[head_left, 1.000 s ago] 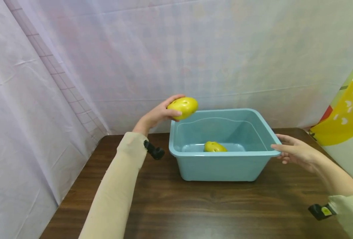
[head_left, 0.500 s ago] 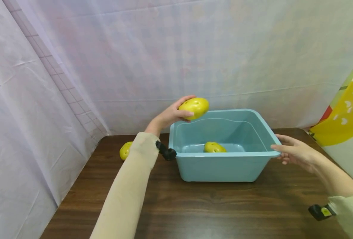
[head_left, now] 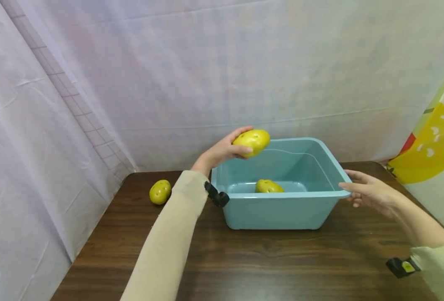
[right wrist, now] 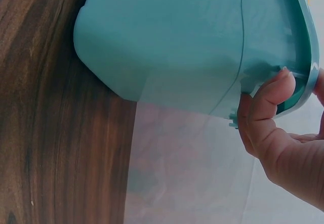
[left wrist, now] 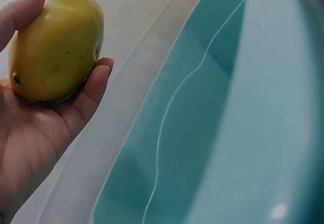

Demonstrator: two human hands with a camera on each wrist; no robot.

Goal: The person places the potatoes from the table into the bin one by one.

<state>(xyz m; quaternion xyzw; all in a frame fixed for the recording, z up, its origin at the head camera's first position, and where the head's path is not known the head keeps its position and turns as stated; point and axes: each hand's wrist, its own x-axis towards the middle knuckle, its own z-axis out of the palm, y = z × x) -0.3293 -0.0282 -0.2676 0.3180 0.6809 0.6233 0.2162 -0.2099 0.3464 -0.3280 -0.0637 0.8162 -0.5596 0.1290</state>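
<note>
My left hand [head_left: 223, 151] grips a shiny yellow potato [head_left: 255, 141], thumb on the near side, above the left rear rim of a blue plastic tub [head_left: 282, 211]. In the left wrist view the potato [left wrist: 58, 46] shows small dark pits, and the fingers curl around it, apart from the tub wall. On the tub's floor lies a second potato [head_left: 269, 186], partly hidden by the front rim. My right hand [head_left: 376, 193] holds the tub's right rim, thumb on top; in the right wrist view its fingers [right wrist: 273, 92] curl under the edge.
A third potato [head_left: 160, 192] rests on the dark wooden table [head_left: 282, 263], left of the tub and beside my left sleeve. A pale curtain [head_left: 225, 75] hangs behind the table. At the right stands a panel with a yellow print [head_left: 428, 150].
The left hand has carried its potato rightward to the tub's rear left edge, lowering slightly at the end. The moving sleeve uncovers the potato on the table. My right hand stays on the rim.
</note>
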